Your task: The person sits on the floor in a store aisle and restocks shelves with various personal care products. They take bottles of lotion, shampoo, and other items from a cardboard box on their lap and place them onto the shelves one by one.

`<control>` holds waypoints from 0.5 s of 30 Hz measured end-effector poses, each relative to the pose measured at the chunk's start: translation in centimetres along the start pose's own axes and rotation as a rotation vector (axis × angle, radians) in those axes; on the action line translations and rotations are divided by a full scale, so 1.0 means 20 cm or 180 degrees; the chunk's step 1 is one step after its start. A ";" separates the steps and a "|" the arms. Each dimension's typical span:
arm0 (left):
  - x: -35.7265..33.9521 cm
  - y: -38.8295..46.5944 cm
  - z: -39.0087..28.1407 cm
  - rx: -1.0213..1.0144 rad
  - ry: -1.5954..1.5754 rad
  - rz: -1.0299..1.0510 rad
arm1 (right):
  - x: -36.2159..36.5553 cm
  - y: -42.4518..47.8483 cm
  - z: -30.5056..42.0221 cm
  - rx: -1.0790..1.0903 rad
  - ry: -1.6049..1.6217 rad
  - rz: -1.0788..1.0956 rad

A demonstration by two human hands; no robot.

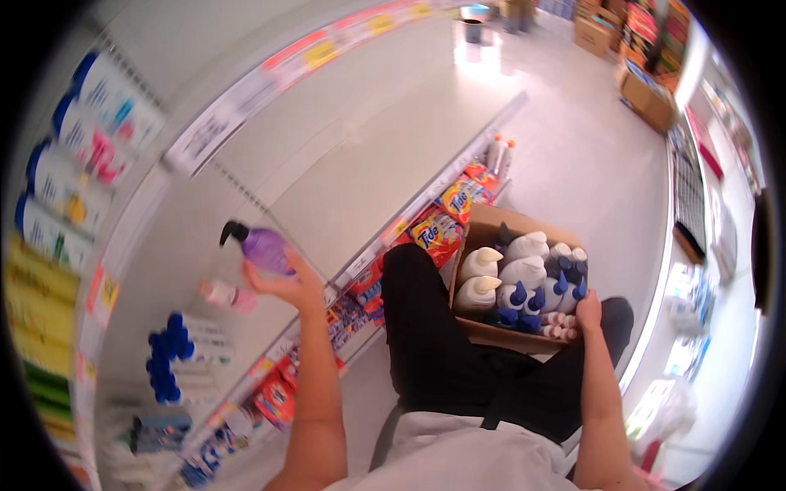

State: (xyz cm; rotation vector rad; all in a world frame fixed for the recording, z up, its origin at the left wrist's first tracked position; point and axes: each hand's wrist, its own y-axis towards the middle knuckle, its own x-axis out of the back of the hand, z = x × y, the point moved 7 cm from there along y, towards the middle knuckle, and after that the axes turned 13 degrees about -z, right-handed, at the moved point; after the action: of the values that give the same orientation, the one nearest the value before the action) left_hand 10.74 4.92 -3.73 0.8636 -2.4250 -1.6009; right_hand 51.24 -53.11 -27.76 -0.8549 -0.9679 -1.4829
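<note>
My left hand (282,285) is closed around a purple bottle (267,250) with a black pump head, over a shelf board (331,190). Just below that hand is a small pink bottle (228,297). Between my knees sits an open cardboard box (516,336), packed with bottles. White bottles with cream caps (476,294), white bottles with blue pump heads (552,291) and small pink-capped bottles (559,325) fill it. My right hand (589,312) grips the box at its right side, beside the blue-topped bottles; its fingertips are partly hidden.
Blue-capped bottles (169,356) stand further along the shelf. White bottles (92,159) and yellow packs (40,301) line the upper shelf at left. Tide bags (435,233) lie on the low shelf by my knee. Cardboard boxes (645,98) stand across the aisle floor (571,135).
</note>
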 end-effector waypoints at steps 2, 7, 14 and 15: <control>-0.04 -0.21 -0.22 0.0089 -0.0635 0.0934 | 0.02 -0.02 0.07 -0.0104 0.0115 0.0070; -0.41 -0.90 -0.73 0.2068 -0.2039 0.3928 | 0.04 -0.01 0.03 -0.0186 0.0081 0.0044; -0.77 -1.25 -1.34 -0.1004 -0.2898 0.4769 | 0.08 -0.04 0.05 -0.0309 0.0259 0.0115; -0.81 -1.32 -1.35 -0.1290 -0.2835 0.5020 | 0.08 -0.04 0.05 -0.0293 0.0257 0.0117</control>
State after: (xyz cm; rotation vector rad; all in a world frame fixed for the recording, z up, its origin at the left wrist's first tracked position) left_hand 45.16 -16.16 -11.61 -1.6952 -1.7425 -1.5286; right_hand 50.34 -52.73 -25.95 -0.8674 -0.8255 -1.5281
